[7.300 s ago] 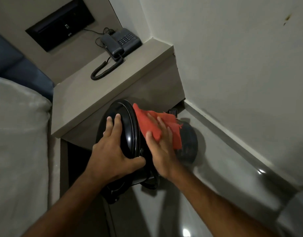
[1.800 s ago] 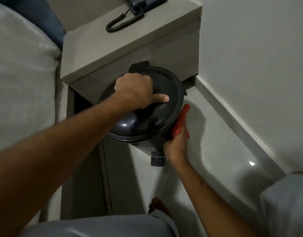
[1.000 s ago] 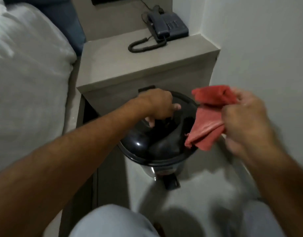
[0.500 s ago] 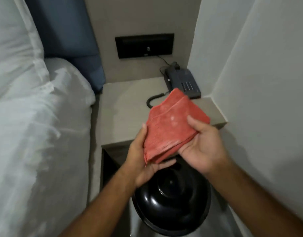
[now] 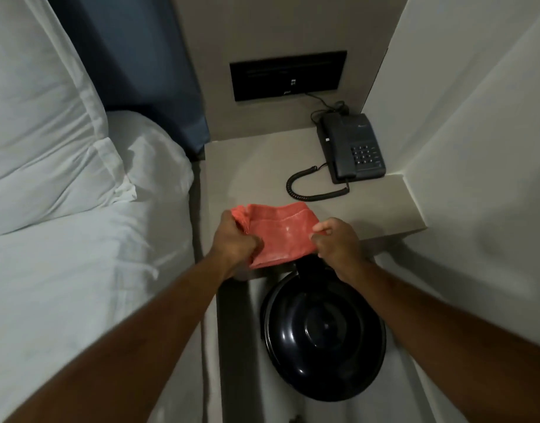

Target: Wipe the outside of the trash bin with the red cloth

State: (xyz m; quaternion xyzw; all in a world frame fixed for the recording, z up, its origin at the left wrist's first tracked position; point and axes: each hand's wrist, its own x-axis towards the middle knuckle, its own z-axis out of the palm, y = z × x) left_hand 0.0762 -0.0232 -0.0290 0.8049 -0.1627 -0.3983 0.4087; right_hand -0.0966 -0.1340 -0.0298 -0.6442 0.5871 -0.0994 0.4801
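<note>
Above the trash bin [image 5: 323, 331], both hands grip the red cloth [image 5: 278, 233].

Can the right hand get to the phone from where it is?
Probably yes. The right hand is shut on the red cloth, but the nightstand top between it and the phone looks bare except for the coiled cord.

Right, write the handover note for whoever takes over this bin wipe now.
Left hand and right hand: both shut on the red cloth, held folded between them above the front edge of the nightstand.
Trash bin: upright on the floor below the hands, lid closed, untouched.
Done: cannot tell from this view; the bin's sides are hidden.
Left: check the sides, wipe any missed, then put the cloth away.
</note>
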